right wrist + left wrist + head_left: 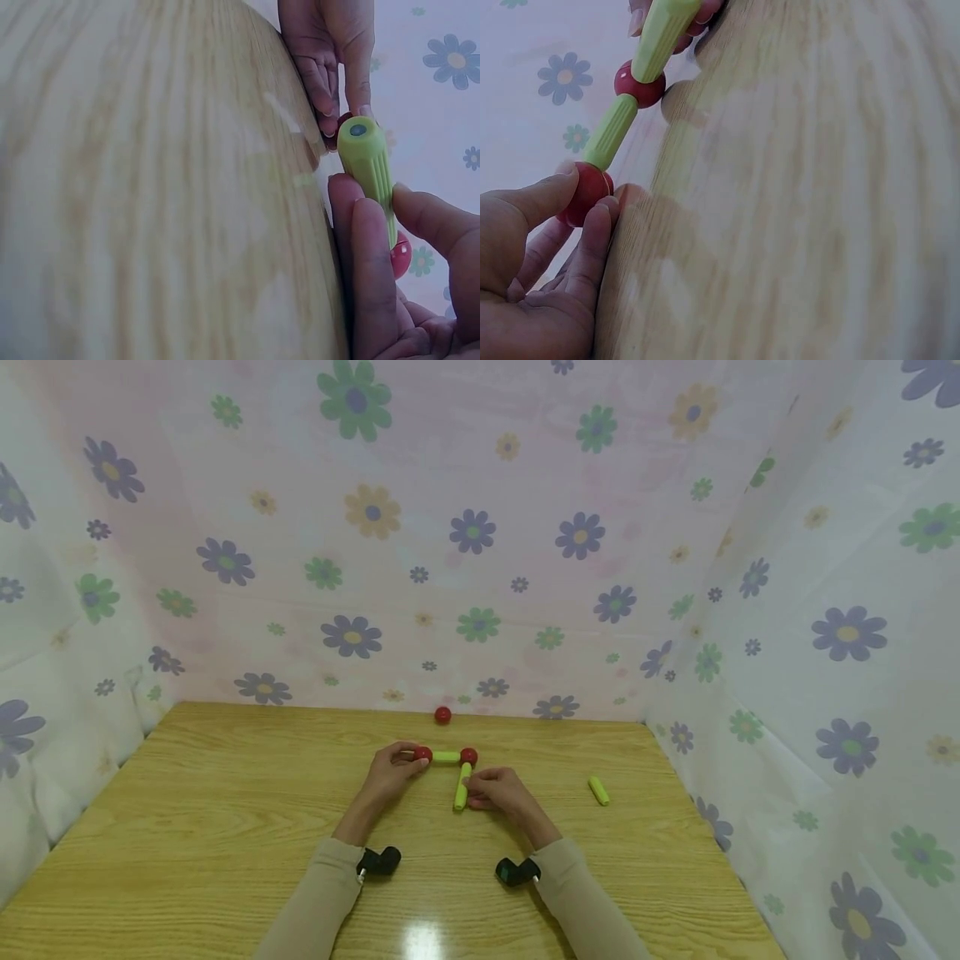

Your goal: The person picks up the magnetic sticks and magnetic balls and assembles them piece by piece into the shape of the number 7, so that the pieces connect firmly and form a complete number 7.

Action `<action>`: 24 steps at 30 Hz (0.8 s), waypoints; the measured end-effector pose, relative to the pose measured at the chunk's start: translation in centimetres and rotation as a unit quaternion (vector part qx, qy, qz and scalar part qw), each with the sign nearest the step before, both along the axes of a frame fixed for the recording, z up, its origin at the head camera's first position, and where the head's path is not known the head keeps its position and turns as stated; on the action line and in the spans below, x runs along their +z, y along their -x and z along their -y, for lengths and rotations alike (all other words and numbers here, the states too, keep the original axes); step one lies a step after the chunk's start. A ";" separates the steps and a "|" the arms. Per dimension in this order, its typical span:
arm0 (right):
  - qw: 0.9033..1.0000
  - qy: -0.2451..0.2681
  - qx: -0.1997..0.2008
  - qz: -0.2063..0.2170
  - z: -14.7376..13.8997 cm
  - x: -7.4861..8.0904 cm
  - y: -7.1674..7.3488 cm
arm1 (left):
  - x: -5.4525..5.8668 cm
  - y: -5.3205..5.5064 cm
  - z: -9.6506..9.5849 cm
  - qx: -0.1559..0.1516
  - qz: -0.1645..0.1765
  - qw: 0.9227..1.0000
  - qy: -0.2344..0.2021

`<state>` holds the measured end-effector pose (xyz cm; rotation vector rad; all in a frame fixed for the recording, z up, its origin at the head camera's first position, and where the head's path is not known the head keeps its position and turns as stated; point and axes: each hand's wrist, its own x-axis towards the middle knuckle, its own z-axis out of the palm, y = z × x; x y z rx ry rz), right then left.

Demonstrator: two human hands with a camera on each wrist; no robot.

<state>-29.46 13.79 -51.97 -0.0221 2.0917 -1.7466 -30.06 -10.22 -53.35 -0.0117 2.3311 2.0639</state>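
Note:
Two red balls and two yellow-green ribbed rods are joined in an L shape just above or on the table. My left hand [387, 774] pinches the left red ball [587, 196] between thumb and fingers. From that ball a short rod [447, 757] runs to the corner red ball [468, 757]. A second rod [369, 165] extends from the corner ball toward me, and my right hand [504, 793] pinches it between thumb and fingertips. A dark grey disc shows in its free end in the right wrist view. Part of the left ball is hidden by fingers.
A loose red ball [443, 715] lies at the table's back edge. One loose yellow-green rod [598, 791] lies to the right of my right hand. Flower-patterned sheets [420, 539] stand behind and beside the wooden table [225, 827].

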 end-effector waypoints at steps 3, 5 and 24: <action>1.000 -0.002 0.003 -0.008 0.0 0.0 -0.1 | -0.1 0.0 0.0 -0.001 0.000 1.000 -0.004; 1.000 0.000 0.004 -0.012 -0.1 0.0 -0.2 | -0.1 0.1 0.0 0.000 0.000 1.000 -0.004; 1.000 0.019 0.012 -0.010 -0.6 -0.2 -0.6 | 0.3 -0.1 0.0 0.002 0.000 1.000 0.001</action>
